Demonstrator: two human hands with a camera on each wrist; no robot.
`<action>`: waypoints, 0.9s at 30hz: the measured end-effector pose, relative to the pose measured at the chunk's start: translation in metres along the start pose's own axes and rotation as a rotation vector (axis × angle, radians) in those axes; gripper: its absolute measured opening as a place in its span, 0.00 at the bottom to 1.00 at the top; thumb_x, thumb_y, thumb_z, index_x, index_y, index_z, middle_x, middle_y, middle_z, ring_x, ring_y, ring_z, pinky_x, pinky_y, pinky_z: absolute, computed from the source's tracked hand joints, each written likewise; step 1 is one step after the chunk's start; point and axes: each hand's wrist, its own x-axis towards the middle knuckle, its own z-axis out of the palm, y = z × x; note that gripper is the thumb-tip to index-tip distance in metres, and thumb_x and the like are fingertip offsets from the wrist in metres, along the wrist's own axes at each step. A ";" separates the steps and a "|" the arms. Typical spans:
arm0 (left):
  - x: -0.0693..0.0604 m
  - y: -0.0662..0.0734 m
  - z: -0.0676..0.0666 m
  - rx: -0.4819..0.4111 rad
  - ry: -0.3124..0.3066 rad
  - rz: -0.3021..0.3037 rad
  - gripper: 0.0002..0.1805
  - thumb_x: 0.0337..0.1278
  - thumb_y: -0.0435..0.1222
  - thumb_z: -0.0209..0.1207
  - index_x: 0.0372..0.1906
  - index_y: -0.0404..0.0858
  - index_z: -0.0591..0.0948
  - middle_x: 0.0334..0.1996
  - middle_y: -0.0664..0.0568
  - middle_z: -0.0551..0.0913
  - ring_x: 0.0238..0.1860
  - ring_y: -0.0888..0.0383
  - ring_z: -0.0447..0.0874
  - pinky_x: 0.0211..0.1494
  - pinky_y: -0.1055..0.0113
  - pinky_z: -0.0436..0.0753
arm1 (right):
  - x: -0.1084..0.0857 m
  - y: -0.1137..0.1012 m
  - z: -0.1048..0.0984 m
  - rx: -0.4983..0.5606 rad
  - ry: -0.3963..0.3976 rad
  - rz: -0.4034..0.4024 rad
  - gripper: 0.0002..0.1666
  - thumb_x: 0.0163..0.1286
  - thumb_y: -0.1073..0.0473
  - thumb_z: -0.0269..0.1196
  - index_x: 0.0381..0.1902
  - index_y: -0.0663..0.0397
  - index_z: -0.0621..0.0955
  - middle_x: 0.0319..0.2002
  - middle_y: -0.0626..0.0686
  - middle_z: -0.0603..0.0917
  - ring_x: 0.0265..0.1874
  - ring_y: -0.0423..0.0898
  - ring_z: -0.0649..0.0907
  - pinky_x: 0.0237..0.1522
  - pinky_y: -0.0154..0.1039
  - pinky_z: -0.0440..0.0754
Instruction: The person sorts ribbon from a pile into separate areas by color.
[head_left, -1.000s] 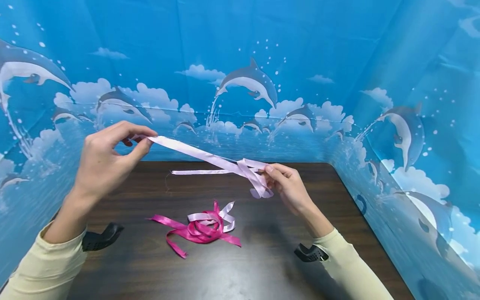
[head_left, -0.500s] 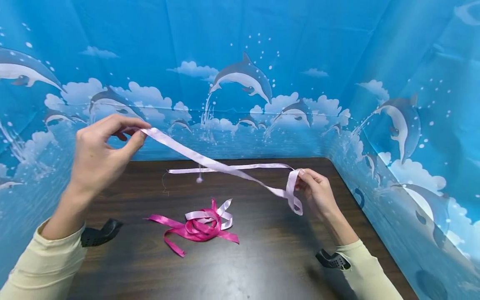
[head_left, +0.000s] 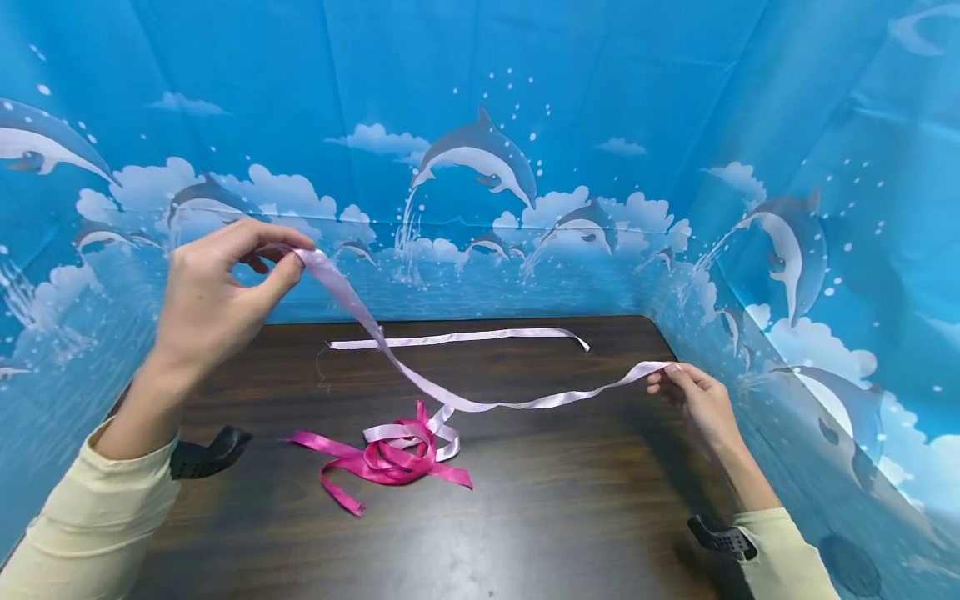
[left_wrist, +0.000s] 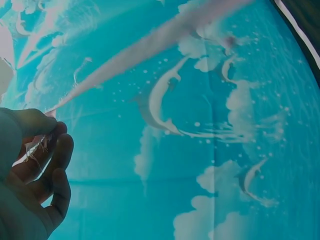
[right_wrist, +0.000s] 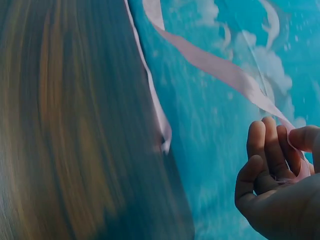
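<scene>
Sagging in a thin, satiny curve, the ribbon (head_left: 465, 405) is hanging over the wood-grained table (head_left: 570, 508); I'm pinching it narrowly in left grip (head_left: 213, 292) and right grip (head_left: 705, 408).

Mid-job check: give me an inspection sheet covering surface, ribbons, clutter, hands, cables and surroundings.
Surface: dark wood-grain table, light glare toward the near side.
Job's things: pale pink ribbon, raised in a slack curve.
Clutter: tangled pile of magenta and pale ribbons mid-table; separate pale strip along the far side.
Hands: left hand and right hand pinch opposite ends.
Cables: nothing seen.
Surroundings: blue dolphin-print backdrop.
</scene>
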 end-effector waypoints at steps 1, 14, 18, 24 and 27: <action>0.000 -0.004 0.000 0.006 -0.006 -0.002 0.12 0.58 0.23 0.67 0.47 0.32 0.87 0.40 0.44 0.88 0.38 0.71 0.75 0.43 0.76 0.71 | 0.001 0.000 -0.007 0.001 0.005 0.000 0.19 0.79 0.57 0.59 0.50 0.71 0.81 0.38 0.58 0.88 0.36 0.46 0.88 0.41 0.36 0.83; -0.033 -0.099 -0.003 -0.025 -0.259 -0.506 0.17 0.72 0.45 0.61 0.56 0.40 0.83 0.41 0.42 0.86 0.34 0.57 0.77 0.29 0.65 0.68 | 0.019 0.004 -0.061 0.220 0.052 0.040 0.10 0.78 0.63 0.58 0.49 0.59 0.86 0.37 0.53 0.89 0.35 0.46 0.88 0.37 0.36 0.80; -0.048 -0.128 -0.007 -0.111 -0.399 -0.696 0.25 0.71 0.55 0.58 0.60 0.41 0.80 0.44 0.45 0.85 0.45 0.52 0.77 0.43 0.59 0.71 | 0.025 0.011 -0.062 0.207 0.038 0.072 0.11 0.78 0.63 0.59 0.50 0.59 0.86 0.38 0.53 0.89 0.37 0.46 0.88 0.38 0.36 0.79; -0.063 -0.170 -0.011 -0.279 -0.459 -0.907 0.31 0.64 0.61 0.61 0.60 0.42 0.80 0.48 0.58 0.82 0.49 0.56 0.79 0.51 0.66 0.77 | 0.040 0.023 -0.058 0.241 0.019 0.099 0.12 0.79 0.62 0.57 0.49 0.58 0.87 0.39 0.53 0.89 0.37 0.45 0.87 0.35 0.35 0.79; -0.073 -0.187 -0.011 -0.359 -0.440 -0.972 0.27 0.63 0.58 0.63 0.57 0.44 0.81 0.44 0.63 0.84 0.45 0.61 0.82 0.47 0.71 0.80 | 0.049 0.031 -0.055 0.296 -0.011 0.123 0.13 0.81 0.64 0.55 0.47 0.58 0.87 0.39 0.52 0.89 0.36 0.44 0.87 0.35 0.35 0.79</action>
